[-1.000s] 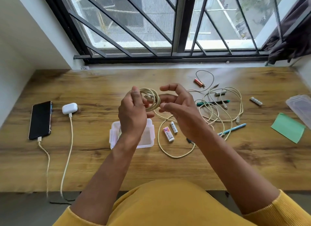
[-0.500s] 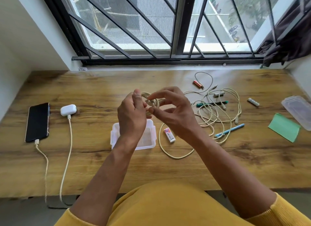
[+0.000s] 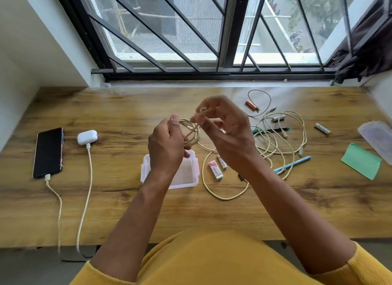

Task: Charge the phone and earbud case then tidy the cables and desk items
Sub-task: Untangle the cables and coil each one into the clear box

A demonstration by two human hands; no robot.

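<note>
Head view: left hand (image 3: 166,145) grips a cream cable coil (image 3: 192,134), fingers curled round it, above the clear box (image 3: 194,176). Right hand (image 3: 226,128) pinches the cable's plug end (image 3: 202,113) between thumb and forefinger, other fingers loosely spread. Cable tail loops on the desk (image 3: 118,210) beside an eraser (image 3: 215,169). Phone (image 3: 48,152) and earbud case (image 3: 87,137) sit far left, each with a cable plugged in. More cables (image 3: 280,136), pens and batteries lie right of the hands
</note>
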